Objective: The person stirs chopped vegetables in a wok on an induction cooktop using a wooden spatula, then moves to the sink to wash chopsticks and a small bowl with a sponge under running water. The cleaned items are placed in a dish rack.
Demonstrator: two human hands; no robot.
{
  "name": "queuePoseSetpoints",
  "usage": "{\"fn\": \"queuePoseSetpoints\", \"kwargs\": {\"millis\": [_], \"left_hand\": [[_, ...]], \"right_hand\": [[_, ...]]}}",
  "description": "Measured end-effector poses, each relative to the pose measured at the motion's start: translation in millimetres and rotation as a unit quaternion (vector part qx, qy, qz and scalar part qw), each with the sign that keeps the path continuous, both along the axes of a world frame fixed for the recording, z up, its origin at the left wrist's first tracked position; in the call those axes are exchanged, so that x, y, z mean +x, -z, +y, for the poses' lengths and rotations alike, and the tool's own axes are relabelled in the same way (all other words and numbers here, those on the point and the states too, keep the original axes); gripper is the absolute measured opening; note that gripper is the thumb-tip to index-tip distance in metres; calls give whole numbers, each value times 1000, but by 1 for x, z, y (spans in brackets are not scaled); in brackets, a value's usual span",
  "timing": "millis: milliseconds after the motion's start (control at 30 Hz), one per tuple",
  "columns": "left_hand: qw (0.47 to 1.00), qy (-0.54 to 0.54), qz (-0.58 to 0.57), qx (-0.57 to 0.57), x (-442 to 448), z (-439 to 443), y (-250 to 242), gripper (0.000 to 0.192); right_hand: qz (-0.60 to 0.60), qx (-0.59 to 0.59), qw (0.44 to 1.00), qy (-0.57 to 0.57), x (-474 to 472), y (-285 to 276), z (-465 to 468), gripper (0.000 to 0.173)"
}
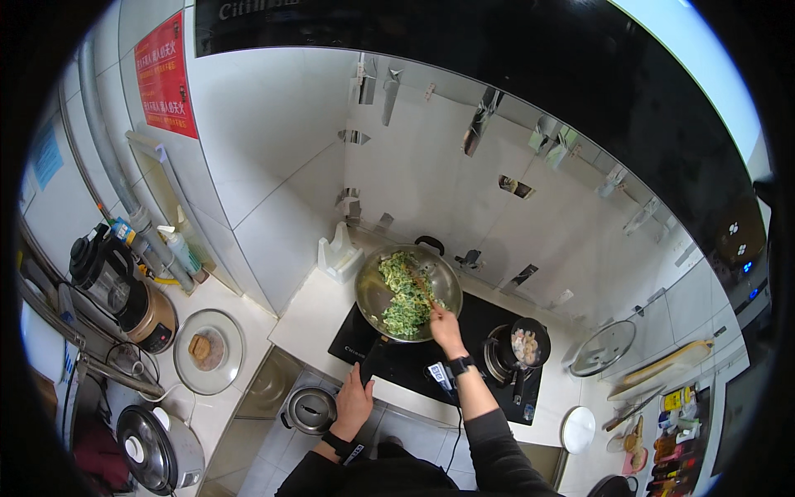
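Note:
A steel wok point(450, 286) rests on the left side of a black glass cooktop point(419, 366). In it lies a heap of chopped greens mixed with yellow egg point(404, 304). My right hand point(446, 328) grips a wooden spatula point(425, 287), whose far end is among the greens. At the wok's near side, my left hand point(354, 401) is closed around the end of its dark long handle point(371, 359). A small dark pan point(540, 338) holding pinkish pieces, perhaps shrimp point(525, 346), sits on the right burner.
A white holder point(340, 255) stands left of the wok. Right of the cooktop are a white plate point(578, 430), a glass lid point(604, 349) and seasoning bottles point(667, 447). A lidded pot point(312, 410) stands below the counter. Leftward are a blender point(118, 292) and a rice cooker point(158, 444).

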State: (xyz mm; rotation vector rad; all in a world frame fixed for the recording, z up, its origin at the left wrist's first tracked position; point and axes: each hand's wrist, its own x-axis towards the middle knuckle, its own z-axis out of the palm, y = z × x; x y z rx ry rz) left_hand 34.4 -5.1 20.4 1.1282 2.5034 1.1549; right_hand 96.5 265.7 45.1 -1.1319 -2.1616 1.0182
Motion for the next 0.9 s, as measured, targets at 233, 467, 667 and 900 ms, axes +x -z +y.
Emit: {"fn": "queuePoseSetpoints", "kwargs": {"millis": [233,467,667,900], "left_hand": [[1000,2,-8,-12,-1,0,1,54],[1000,3,16,-11,0,-2,-6,54],[1000,0,-1,-18,0,-1,-6,54],[1000,3,-4,-22,0,-1,-4,55]], "right_hand": [[-186,141,967,-101,-1,-3,-50,30],[-220,236,943,-76,53,-74,-2,26],[-371,204,891,-162,57,-107,69,31],[-288,153,902,-282,42,-55,93,46]]}}
